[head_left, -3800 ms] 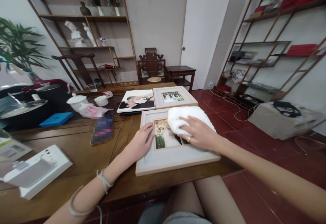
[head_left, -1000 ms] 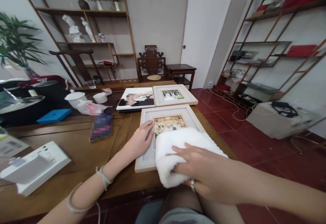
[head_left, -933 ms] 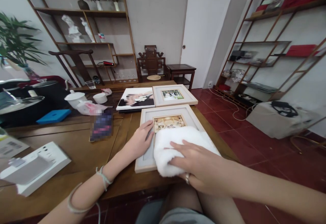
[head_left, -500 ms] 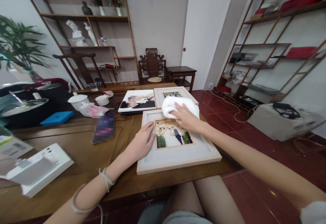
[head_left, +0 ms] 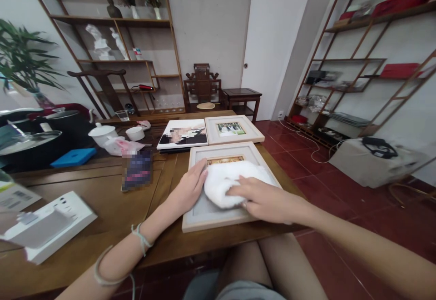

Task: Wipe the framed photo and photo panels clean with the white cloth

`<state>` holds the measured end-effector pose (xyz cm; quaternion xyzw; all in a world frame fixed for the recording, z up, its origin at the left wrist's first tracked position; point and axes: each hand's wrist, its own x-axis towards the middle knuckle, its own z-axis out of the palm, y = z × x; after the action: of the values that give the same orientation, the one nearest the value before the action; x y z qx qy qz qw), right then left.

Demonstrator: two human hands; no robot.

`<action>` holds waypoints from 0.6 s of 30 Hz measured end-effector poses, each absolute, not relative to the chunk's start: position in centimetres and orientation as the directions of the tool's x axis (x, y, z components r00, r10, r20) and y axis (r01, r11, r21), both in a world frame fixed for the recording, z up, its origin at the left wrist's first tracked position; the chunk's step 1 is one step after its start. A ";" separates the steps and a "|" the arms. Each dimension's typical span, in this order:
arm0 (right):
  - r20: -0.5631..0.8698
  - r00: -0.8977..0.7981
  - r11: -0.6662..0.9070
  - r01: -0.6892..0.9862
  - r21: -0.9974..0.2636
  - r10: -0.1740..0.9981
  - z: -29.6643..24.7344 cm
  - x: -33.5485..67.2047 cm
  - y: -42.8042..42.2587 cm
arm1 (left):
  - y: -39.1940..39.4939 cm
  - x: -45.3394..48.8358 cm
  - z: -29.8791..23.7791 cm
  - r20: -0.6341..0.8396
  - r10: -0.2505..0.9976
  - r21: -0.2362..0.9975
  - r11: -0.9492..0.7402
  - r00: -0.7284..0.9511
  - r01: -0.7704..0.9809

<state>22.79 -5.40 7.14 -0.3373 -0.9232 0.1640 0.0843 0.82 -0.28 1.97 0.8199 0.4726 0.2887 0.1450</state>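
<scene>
A picture frame (head_left: 218,224) with a pale wooden rim lies flat near the table's front edge. My right hand (head_left: 264,197) grips a folded white towel (head_left: 221,182), pressed onto the frame's face and covering most of its photo (head_left: 225,160). Fingers together and stretched out, my left hand (head_left: 190,188) rests flat on the frame's left side, touching the towel's edge. Behind lie a second framed photo (head_left: 235,129) and, to its left, a photo panel (head_left: 184,134) with a white border.
On the wooden table (head_left: 112,241) at left are a white box (head_left: 64,227), a blue box (head_left: 73,157), a dark pouch (head_left: 137,172), a white lidded cup (head_left: 102,134) and a black pot (head_left: 30,145). Beyond the table's right edge is red tiled floor (head_left: 303,168).
My right hand has drawn the towel from the frame's far edge toward me, over the photo. The second framed photo behind is now uncovered. My left hand has stayed in place.
</scene>
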 end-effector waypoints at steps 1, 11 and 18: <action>0.073 -0.721 0.693 0.627 -0.357 0.689 6.8 22.4 -4.7 | -0.4 0.8 2.1 0.345 0.851 0.514 -0.525 0.397 0.678; 0.093 -0.795 0.797 0.580 -0.170 0.599 5.1 17.9 -5.9 | -0.2 0.5 1.9 0.398 0.850 0.532 -0.521 0.345 0.668; -0.023 -0.784 0.777 0.618 -0.124 0.620 6.5 21.5 -7.4 | 0.2 0.6 1.6 0.352 0.833 0.419 -0.548 0.427 0.723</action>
<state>21.51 -7.40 6.54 -0.3284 -0.9425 0.0622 0.0097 0.56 0.24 1.58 0.8385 0.4640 0.2667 0.1025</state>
